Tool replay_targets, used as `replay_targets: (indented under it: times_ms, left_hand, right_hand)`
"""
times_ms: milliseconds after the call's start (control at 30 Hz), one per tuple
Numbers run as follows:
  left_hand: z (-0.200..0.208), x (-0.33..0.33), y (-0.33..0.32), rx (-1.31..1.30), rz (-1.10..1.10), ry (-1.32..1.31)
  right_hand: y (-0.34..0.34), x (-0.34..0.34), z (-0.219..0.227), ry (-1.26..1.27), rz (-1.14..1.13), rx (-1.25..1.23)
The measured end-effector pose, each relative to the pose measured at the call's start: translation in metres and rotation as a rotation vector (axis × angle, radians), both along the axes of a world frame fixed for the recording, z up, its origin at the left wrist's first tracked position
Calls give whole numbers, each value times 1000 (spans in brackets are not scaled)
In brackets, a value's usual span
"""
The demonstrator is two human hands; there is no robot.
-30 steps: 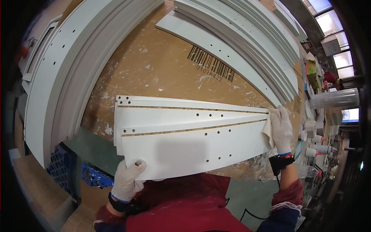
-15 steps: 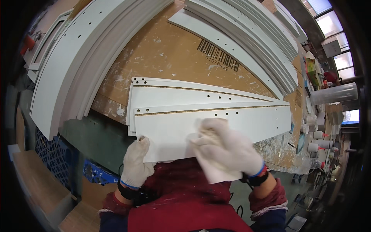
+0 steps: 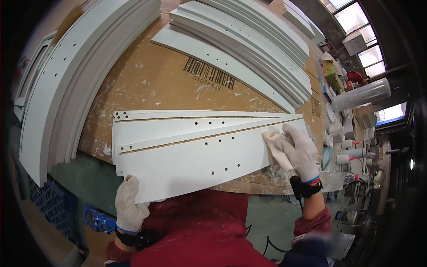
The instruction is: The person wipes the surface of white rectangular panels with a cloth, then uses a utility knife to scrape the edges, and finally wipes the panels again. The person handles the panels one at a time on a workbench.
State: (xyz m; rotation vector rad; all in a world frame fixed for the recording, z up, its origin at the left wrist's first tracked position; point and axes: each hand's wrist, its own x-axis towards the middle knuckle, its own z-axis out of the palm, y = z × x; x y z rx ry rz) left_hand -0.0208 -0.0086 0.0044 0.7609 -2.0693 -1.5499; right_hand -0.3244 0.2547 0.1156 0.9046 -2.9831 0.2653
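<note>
A long white panel (image 3: 187,164) with small drilled holes and a brown groove along its far side lies nearest me, slanting over another white panel (image 3: 164,127). My left hand (image 3: 130,202), in a white knit glove, grips the near left corner of the top panel, thumb above and fingers partly hidden beneath. Toward the panel's right end, my gloved right hand (image 3: 300,151) presses a cream cloth (image 3: 276,149) against the surface, its fingers bent around the cloth.
White panels are stacked at the left (image 3: 66,89) and at the far right (image 3: 249,49). Brown cardboard (image 3: 147,80) with paint marks covers the table. Along the right stand a clear plastic cylinder (image 3: 362,94), white bottles with red tips (image 3: 344,159) and a clear bottle (image 3: 340,179).
My right hand has swept the cloth from the panel's middle to its right end. The view has shifted, so the stacks sit further left. My left hand still holds the corner.
</note>
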Motion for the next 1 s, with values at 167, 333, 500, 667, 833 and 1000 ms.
replay_targets:
  times_ms: [167,333,500,667,833,1000]
  left_hand:
    - [-25,14,-7,-745,-41,-23]
    - [-26,17,-7,-420,-26,-30]
    - [-7,-9,8,1085,476,177]
    - [-29,15,-5,1109,338,188]
    - [-16,8,-2,1089,435,151]
    - [13,2,-10,911,281,-141]
  right_hand:
    - [5,13,-33,356,163,-94]
    - [4,27,-47,533,247,43]
    - [15,8,-53,251,85,-38]
    - [25,-29,-17,-116,-97,-144]
    - [44,-96,48,-137,-246,370]
    - [36,-148,40,-113,-91,793]
